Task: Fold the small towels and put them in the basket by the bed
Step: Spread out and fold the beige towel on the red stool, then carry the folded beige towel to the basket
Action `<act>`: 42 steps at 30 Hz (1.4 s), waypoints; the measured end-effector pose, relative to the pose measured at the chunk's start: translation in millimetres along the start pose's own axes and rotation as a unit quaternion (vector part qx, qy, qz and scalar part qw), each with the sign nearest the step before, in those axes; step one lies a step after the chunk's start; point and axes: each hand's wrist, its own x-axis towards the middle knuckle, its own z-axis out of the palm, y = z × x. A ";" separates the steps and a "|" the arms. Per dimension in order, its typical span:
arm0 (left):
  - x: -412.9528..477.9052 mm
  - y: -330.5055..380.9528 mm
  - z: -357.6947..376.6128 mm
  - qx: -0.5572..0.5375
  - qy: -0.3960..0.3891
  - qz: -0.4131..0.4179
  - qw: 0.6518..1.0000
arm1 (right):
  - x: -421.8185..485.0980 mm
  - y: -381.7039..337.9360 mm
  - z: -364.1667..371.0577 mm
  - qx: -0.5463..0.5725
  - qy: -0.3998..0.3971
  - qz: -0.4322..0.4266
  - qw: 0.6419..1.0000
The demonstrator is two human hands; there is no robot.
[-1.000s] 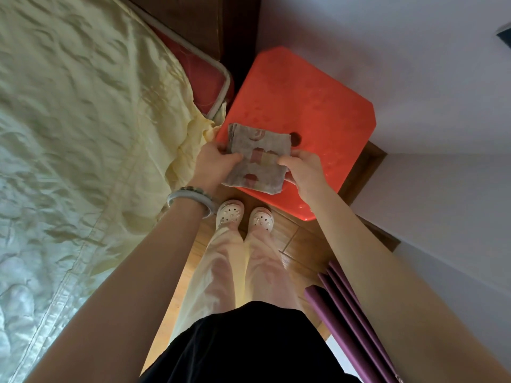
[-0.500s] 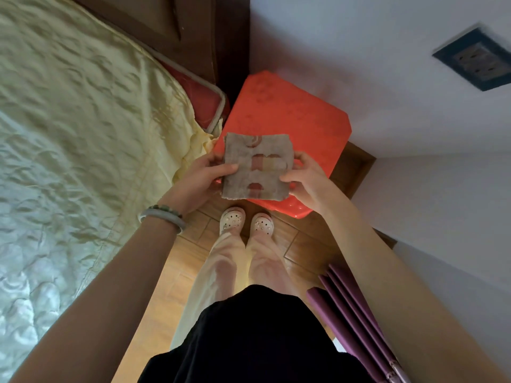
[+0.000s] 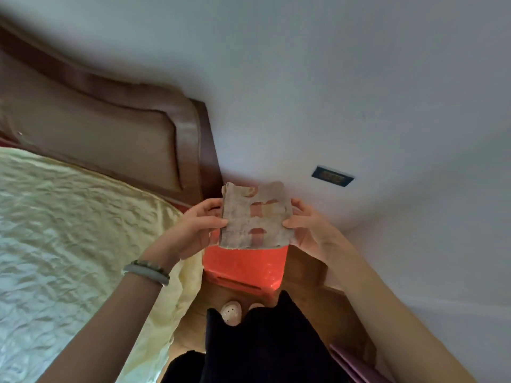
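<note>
The bed lies just left of the left hand. That hand pinches the left edge of the folded towel, thumb on its face, and the right hand pinches the right edge likewise. The towel is held in the air above a red stool. Folding looks nearly finished. The next move calls for finding the basket, which is not in view. The wall beyond the right hand leaves little room.

Layout: folded beige patterned towel was pinched between left hand and right hand, above red square plastic stool. Stool stood on wood-plank floor, just right of bed with pale yellow quilted cover. Brown wooden headboard was behind bed, against wall. Dark rectangular wall socket was up-right of towel.
</note>
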 end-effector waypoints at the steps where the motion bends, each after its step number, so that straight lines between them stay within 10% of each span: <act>1: -0.8 8.7 11.7 0.004 -0.015 0.003 1.000 | -13.5 -8.8 0.4 0.009 -0.002 -0.017 1.000; 21: 2.0 68.0 225.4 0.268 -0.362 -0.100 0.887 | -271.8 -5.4 10.5 0.112 0.308 -0.274 0.904; 42: -273.6 -198.2 417.2 0.369 -0.677 -0.298 0.562 | -570.5 320.4 144.8 0.312 0.584 -0.471 0.583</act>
